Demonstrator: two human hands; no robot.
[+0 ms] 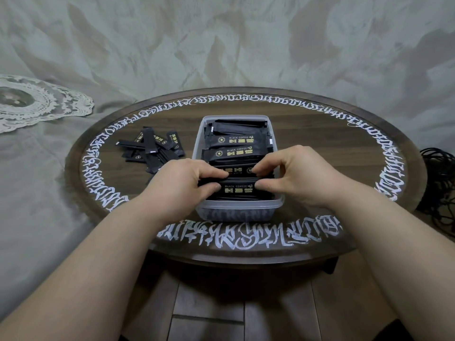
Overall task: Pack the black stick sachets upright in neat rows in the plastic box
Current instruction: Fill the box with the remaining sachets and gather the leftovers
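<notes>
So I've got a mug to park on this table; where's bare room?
Bare wood lies right of the plastic box, out to the white lettering, and behind the box. Crowded: the loose sachets on its left; both hands over its near end.

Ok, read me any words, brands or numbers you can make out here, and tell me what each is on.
"BLACK COFFEE": on the sachet that both hands pinch, and on two sachets in the plastic box behind it.
Gold marks under those words: too small to read.
White lettering round the table: ornamental, not readable.
Loose sachets: print too small.
</notes>
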